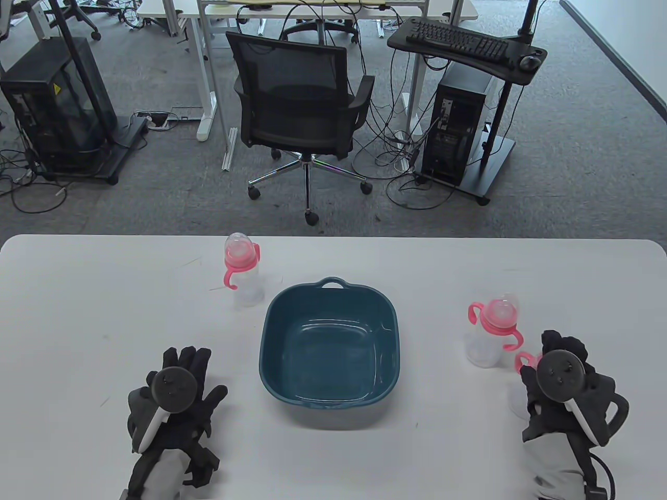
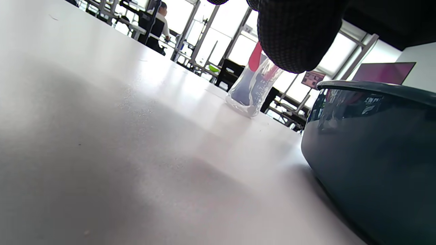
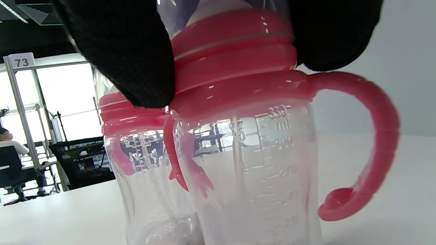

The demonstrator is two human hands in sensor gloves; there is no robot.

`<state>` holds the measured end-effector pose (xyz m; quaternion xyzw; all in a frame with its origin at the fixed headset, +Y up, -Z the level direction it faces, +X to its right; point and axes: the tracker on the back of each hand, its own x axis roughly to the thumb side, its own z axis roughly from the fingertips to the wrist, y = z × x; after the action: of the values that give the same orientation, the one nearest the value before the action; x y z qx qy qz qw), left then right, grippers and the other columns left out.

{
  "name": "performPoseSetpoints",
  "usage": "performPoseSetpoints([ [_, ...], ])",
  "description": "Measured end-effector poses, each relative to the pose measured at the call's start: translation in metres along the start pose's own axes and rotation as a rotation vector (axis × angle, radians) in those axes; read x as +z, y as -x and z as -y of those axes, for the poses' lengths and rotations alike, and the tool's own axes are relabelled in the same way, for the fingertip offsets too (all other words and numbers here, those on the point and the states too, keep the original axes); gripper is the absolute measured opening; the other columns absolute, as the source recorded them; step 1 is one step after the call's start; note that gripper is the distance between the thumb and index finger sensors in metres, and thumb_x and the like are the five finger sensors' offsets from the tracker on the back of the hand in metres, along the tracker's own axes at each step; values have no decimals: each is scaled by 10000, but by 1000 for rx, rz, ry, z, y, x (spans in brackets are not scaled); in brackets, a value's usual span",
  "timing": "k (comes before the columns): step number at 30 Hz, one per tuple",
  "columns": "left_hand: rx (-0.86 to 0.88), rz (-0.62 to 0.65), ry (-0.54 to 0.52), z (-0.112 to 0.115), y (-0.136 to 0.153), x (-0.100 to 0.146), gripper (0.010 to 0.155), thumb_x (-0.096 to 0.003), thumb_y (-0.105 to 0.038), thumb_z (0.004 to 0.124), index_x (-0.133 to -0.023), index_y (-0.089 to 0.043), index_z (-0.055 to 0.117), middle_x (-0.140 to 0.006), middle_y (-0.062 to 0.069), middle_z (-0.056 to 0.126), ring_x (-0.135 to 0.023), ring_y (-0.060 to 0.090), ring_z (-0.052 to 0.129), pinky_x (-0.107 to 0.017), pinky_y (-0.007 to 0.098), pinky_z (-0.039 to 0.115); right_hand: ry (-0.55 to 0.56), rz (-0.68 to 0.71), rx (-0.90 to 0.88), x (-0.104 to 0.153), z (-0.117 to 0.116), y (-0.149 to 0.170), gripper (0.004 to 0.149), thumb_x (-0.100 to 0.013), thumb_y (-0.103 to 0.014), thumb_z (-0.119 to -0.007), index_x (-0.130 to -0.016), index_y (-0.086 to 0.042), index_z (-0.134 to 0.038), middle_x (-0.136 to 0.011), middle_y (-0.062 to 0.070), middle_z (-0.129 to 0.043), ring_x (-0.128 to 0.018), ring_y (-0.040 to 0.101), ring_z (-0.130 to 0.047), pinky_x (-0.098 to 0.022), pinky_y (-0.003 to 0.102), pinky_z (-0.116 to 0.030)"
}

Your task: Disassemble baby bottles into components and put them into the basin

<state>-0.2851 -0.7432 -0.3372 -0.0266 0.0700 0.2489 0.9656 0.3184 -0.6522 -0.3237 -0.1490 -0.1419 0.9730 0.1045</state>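
The table [image 1: 78,312] carries 1 teal basin [image 1: 329,388], mid-table toward the near edge w/ nothing in it, prob. set between both hands for easy drops. There are 3 baby bottles, all still assembled: 1 [image 1: 243,271] left of the basin toward the far edge, 1 [image 1: 490,333] right of it, and 1 [image 3: 245,153] at the near-right under the right hand [image 1: 560,383], whose fingers [image 3: 129,54] curl round its pink collar, likely to unscrew it. The left hand [image 1: 180,390] lies flat & spread on the table, holding nothing.

Left hand [image 1: 180,396] in black sensor glove flat on the white counter [image 1: 78,323], fingers [image 1: 187,359] straight and spread, holding nothing. Right hand [image 1: 560,388] raised, gloved fingers [image 3: 129,58] curled around the pink collar of a clear plastic baby bottle [image 3: 252,163].
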Motion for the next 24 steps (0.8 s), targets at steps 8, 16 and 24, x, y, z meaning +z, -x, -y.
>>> performPoseSetpoints([
  [8, 73, 44, -51, -17, -6, 5, 776, -484, -487, 783, -1077, -445, 285, -1168, -121, 174, -1143, 180, 4, -763, 513, 30, 68, 77, -63, 13, 39, -15, 770, -449, -303, -957, -1055, -179, -498, -1061, 255, -508, -806, 584, -712, -524, 659, -718],
  [16, 107, 145, -103, -30, -24, 12, 771, -484, -494, 781, -1079, -442, 294, -1171, -117, 187, -1149, 184, 17, -766, 519, 42, 120, 212, -147, 31, 78, -53, 770, -453, -300, -959, -1060, -176, -502, -1064, 260, -511, -808, 586, -712, -526, 662, -716],
  [24, 131, 309, -127, -35, -56, 20, 785, -473, -527, 783, -1088, -433, 304, -1178, -102, 213, -1156, 204, 47, -767, 530, 70, 147, 383, -212, 53, 106, -110, 769, -456, -306, -958, -1064, -179, -504, -1068, 256, -516, -809, 583, -718, -527, 660, -721],
])
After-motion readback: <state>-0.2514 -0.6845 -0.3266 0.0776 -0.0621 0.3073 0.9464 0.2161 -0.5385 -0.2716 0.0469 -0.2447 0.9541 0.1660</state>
